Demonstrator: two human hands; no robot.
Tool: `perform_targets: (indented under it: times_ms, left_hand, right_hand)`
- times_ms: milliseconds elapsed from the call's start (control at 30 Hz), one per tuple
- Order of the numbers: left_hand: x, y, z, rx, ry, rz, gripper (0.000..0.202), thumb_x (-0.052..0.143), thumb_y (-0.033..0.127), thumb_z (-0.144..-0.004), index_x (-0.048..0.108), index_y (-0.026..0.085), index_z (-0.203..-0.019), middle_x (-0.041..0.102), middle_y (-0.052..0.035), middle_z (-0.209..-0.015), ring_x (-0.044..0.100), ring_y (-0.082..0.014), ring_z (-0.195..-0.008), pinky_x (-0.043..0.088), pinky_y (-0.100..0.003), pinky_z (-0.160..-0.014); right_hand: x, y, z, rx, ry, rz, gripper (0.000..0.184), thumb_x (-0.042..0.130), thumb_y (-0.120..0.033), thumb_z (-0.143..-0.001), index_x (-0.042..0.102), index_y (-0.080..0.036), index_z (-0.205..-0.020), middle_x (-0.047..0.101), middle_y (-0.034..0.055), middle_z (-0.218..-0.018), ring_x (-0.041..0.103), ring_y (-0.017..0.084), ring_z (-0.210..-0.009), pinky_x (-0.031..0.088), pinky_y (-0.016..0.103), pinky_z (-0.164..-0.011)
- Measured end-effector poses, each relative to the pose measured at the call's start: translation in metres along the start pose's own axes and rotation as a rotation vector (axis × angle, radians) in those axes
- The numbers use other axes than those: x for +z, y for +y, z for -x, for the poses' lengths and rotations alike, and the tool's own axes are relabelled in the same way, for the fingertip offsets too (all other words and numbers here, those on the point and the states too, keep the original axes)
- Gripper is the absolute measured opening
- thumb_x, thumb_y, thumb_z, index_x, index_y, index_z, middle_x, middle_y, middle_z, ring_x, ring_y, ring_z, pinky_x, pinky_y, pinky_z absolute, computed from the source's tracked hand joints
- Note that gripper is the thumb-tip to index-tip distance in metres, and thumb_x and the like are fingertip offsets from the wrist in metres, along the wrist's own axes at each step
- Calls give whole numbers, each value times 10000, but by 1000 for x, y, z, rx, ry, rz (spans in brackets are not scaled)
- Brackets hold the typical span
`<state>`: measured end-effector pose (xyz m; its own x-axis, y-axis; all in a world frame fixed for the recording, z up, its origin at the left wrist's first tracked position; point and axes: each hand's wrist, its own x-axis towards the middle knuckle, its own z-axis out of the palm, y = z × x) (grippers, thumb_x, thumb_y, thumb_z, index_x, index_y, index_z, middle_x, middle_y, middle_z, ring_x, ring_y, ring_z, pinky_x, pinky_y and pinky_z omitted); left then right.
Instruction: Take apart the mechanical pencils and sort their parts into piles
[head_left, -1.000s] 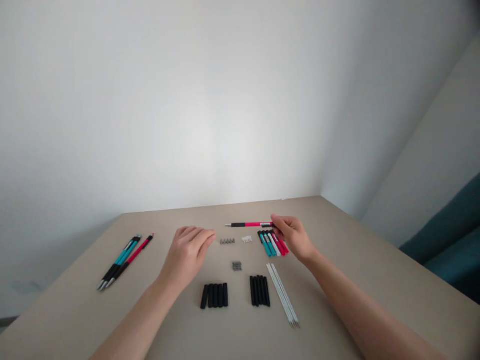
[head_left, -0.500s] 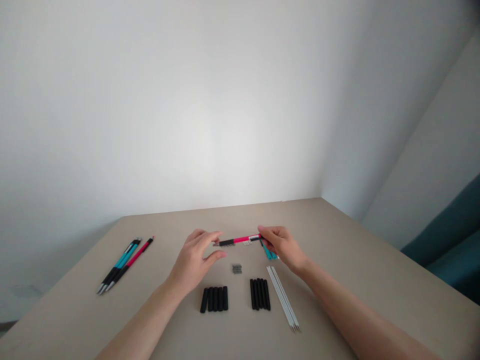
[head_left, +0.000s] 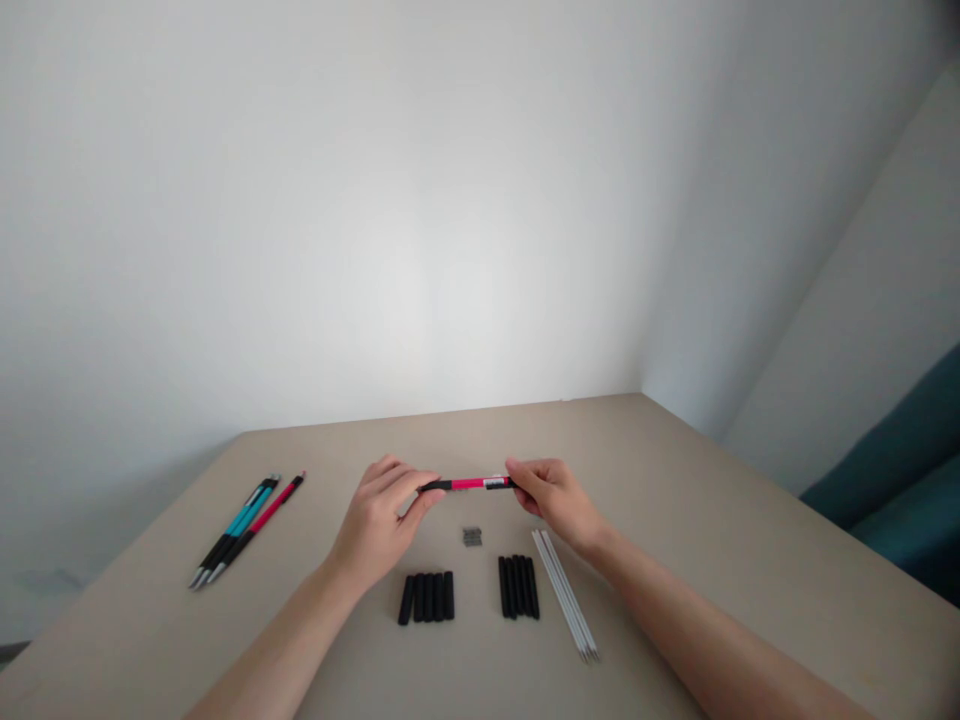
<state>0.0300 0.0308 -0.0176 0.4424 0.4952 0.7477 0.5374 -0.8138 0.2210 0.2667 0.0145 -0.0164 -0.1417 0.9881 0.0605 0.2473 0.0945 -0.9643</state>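
Observation:
Level above the table, a pink and black pen (head_left: 471, 484) is stretched between my two hands. My left hand (head_left: 390, 505) pinches its black grip end between thumb and fingers, hiding the tip. At the other end my right hand (head_left: 551, 498) holds the black top part, close to the white label. Below the pen lies a small row of metal springs (head_left: 472, 537). Nearer to me are two groups of short black tubes, one on the left (head_left: 427, 598) and one on the right (head_left: 519, 587). White pen refills (head_left: 566, 595) lie beneath my right wrist.
At the left of the beige table (head_left: 150, 640) lie two blue and black pens (head_left: 238, 530) and a pink and black pen (head_left: 259, 525), side by side. A white wall (head_left: 435, 200) stands behind the table. A teal curtain (head_left: 892, 470) hangs at the right.
My left hand has closed on the pen's grip end, where its fingers were apart before. The pen and my right hand have shifted slightly left.

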Motion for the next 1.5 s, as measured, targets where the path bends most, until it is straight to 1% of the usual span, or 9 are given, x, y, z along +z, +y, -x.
perform_targets:
  times_ms: [133,300,467,867,1033,1100,1233,1367,1500]
  left_hand:
    - [-2,1,-1,3,12,-23,77,613,233,-833,627,186,-892,640,-19,-709,531,-159,-679,432,-307,-678]
    - [-2,0,-1,-55,28,-37,77,616,252,-828,614,191,-782,620,-11,-665,530,-162,-668,428,-304,-667]
    - [-3,1,-1,-73,-2,-12,94,542,235,-873,616,184,-845,636,-35,-717,544,-172,-706,434,-317,-693]
    - [-6,1,-2,-61,-61,-106,234,487,292,-906,573,183,-719,570,-12,-627,493,-165,-653,376,-292,-650]
    - [-6,0,-2,-71,-43,-92,203,514,284,-895,571,180,-729,577,-4,-630,497,-159,-646,383,-290,-647]
    - [-6,0,-2,-85,-24,-72,173,541,278,-880,573,182,-740,587,-3,-645,503,-157,-651,392,-291,-653]
    - [-7,2,-4,-72,20,-52,168,565,288,-867,576,184,-735,589,-2,-638,497,-154,-646,396,-296,-647]
    - [-9,4,-5,-33,28,-63,168,567,307,-865,596,186,-752,602,-4,-634,502,-154,-633,391,-297,-644]
    - [-10,2,-5,-20,-15,-111,213,532,322,-884,602,188,-733,586,-3,-606,493,-155,-624,376,-296,-642]
  right_hand:
    - [-2,-2,1,3,12,18,575,424,-651,-797,415,-182,-465,319,-53,-411,235,71,-405,165,257,-437]
    - [-2,-2,2,-4,45,55,578,442,-634,-797,380,-186,-438,289,-57,-405,228,72,-411,168,260,-443]
    - [-1,2,1,-1,43,19,571,429,-640,-802,383,-188,-457,290,-58,-413,218,72,-412,159,258,-438]
    - [-3,6,0,-61,67,64,579,402,-660,-811,363,-193,-471,265,-57,-438,209,78,-432,162,261,-447]
    - [-3,7,1,-79,98,65,558,417,-630,-823,366,-191,-483,260,-60,-452,214,79,-439,167,256,-449]
    - [-2,6,1,-77,86,40,540,434,-617,-822,408,-183,-503,299,-57,-452,237,79,-436,181,251,-447]
    - [0,2,3,-48,9,-56,512,447,-611,-820,525,-159,-592,414,-34,-463,303,85,-436,210,242,-439]
    - [1,-1,3,-27,-22,-98,511,468,-617,-805,509,-163,-573,401,-38,-449,278,80,-425,189,244,-431]
    - [1,-2,4,-52,-11,-116,519,477,-623,-792,473,-173,-534,362,-46,-436,260,81,-426,181,251,-438]
